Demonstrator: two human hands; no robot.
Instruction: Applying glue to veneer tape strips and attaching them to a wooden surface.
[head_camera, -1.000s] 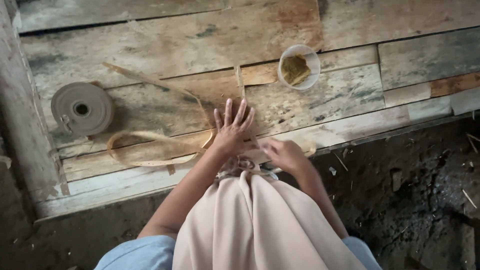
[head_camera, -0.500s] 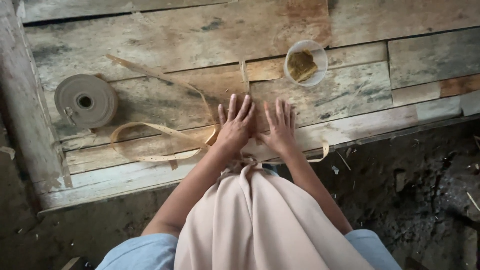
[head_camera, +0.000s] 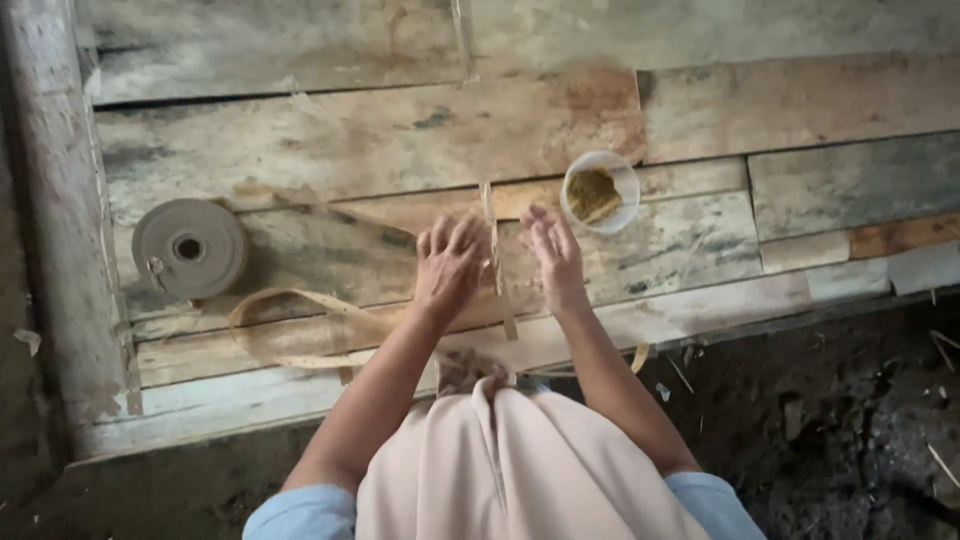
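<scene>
My left hand (head_camera: 449, 265) and my right hand (head_camera: 555, 255) are raised side by side over weathered wooden boards (head_camera: 330, 150). A thin, pale fibre strip (head_camera: 494, 255) runs upright between them; the left fingers curl toward it and the right palm faces it. Whether either hand grips it is unclear. More of the tan strip (head_camera: 290, 330) loops flat across the boards to the left of my left forearm. My beige garment (head_camera: 520, 470) covers the lower middle of the view.
A grey roll of wound strip (head_camera: 190, 247) lies flat at the left. A small clear cup with brownish-yellow contents (head_camera: 598, 190) stands just beyond my right hand. A wooden post (head_camera: 60, 220) borders the left; dark soil (head_camera: 850, 420) lies at the lower right.
Both hands have lifted off the boards, where they were pressed flat, and now stand apart with the strip upright between them. The view has shifted, so cup and roll sit lower in frame.
</scene>
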